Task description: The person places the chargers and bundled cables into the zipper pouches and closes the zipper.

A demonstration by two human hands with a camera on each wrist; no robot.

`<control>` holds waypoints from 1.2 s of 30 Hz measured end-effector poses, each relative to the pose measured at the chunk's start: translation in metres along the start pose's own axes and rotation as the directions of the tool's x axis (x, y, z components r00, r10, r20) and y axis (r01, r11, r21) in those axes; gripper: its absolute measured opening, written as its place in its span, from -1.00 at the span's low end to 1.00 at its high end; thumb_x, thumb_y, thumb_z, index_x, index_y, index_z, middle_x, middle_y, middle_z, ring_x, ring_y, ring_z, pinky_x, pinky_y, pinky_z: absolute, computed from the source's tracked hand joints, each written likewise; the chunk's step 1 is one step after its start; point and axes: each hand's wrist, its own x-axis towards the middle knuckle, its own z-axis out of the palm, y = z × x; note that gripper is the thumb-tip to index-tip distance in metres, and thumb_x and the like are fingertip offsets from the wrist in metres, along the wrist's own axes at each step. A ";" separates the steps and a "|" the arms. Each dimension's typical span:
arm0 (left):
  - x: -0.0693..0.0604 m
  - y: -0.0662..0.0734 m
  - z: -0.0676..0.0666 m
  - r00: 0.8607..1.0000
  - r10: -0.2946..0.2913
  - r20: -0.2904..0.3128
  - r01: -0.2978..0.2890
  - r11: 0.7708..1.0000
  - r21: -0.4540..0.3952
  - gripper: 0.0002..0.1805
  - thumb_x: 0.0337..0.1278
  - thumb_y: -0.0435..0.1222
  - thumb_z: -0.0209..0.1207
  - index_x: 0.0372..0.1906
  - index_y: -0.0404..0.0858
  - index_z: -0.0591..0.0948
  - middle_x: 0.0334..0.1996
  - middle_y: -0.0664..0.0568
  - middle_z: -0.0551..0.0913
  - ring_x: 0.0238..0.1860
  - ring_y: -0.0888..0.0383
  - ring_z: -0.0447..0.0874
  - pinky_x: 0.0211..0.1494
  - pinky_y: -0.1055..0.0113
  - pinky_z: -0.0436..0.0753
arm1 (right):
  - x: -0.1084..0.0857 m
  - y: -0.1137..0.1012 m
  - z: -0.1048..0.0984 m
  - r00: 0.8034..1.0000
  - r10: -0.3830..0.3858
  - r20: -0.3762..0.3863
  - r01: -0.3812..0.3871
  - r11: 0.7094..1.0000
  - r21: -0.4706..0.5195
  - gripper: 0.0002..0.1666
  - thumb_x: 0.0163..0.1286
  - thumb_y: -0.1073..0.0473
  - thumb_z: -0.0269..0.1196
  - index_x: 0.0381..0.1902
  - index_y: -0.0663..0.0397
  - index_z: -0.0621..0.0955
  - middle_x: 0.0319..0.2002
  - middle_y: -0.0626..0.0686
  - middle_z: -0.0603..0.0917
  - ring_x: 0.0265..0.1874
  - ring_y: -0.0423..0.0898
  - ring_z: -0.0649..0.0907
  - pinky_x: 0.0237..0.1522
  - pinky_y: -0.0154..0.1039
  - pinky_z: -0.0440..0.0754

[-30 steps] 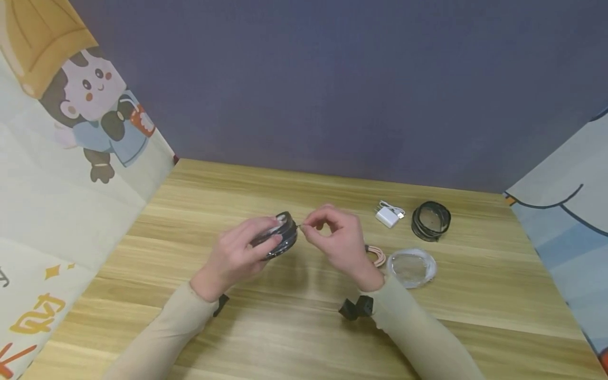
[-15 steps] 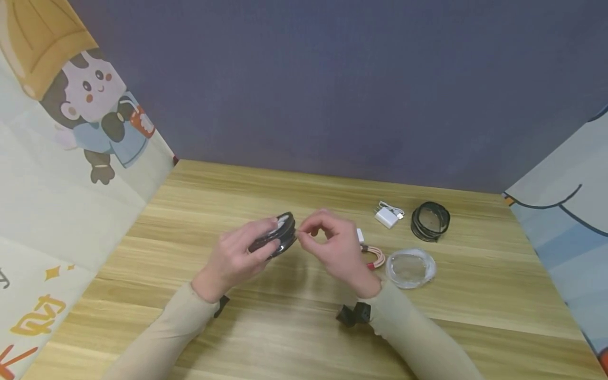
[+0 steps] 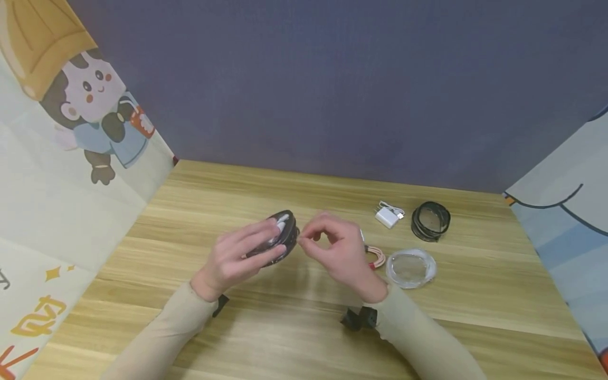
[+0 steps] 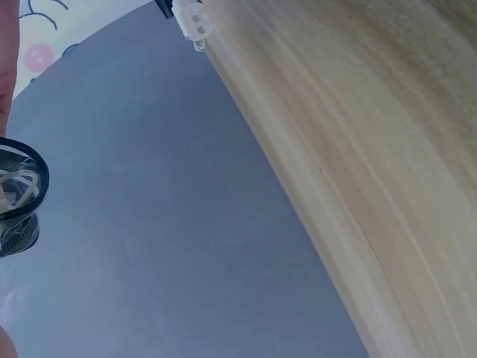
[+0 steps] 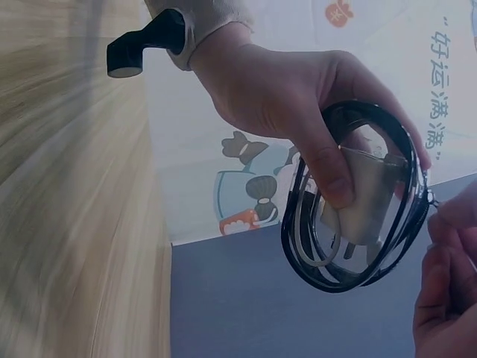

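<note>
While one desk (image 3: 266, 184) lies below, the left hand (image 3: 237, 253) grasps one black pouch (image 3: 291, 237) in midair, at right one clear pouch (image 3: 393, 269), one second black pouch (image 3: 419, 228), one pink cable (image 3: 378, 257), one loose charger (image 3: 388, 217), one pouched charger (image 5: 369, 194), one pull (image 5: 432, 198) pinched by the right hand (image 3: 337, 250).

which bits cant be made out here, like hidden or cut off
Head view: part of the pink cable, hidden behind the right hand.
Left wrist view: the rest of the black-rimmed pouch, cut off by the left edge.
Right wrist view: part of the pale charger inside it, covered by the left hand.
Right wrist view: the pull on the pouch, tiny and partly covered by the right hand.
</note>
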 end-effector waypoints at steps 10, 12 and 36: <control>0.009 0.001 -0.002 0.998 0.059 -0.024 -0.060 0.998 -0.034 -0.78 0.26 -0.52 0.18 -0.14 -0.27 0.77 -0.16 -0.25 0.74 -0.22 -0.23 0.76 -0.18 0.08 0.75 | -0.002 -0.004 -0.006 0.999 0.031 0.006 -0.031 0.999 0.025 -0.79 0.12 0.56 0.34 -0.38 0.18 0.67 -0.41 0.06 0.70 -0.39 -0.06 0.58 -0.31 -0.32 0.61; 0.010 0.002 -0.002 0.998 0.061 -0.026 -0.062 0.997 -0.039 -0.79 0.26 -0.52 0.19 -0.14 -0.28 0.77 -0.17 -0.26 0.74 -0.23 -0.23 0.76 -0.19 0.08 0.75 | -0.001 -0.004 -0.007 1.000 0.026 0.005 -0.026 0.999 0.028 -0.80 0.11 0.56 0.34 -0.39 0.21 0.67 -0.41 0.07 0.69 -0.40 -0.07 0.58 -0.31 -0.33 0.61; 0.011 0.007 0.000 0.997 0.042 -0.057 -0.046 0.997 -0.064 -0.85 0.24 -0.49 0.21 -0.20 -0.29 0.76 -0.19 -0.28 0.73 -0.25 -0.23 0.75 -0.18 0.09 0.76 | -0.002 0.009 -0.013 0.990 0.124 -0.059 -0.120 0.990 0.077 -0.89 0.14 0.54 0.33 -0.37 0.34 0.66 -0.39 0.22 0.68 -0.39 -0.11 0.61 -0.35 -0.35 0.60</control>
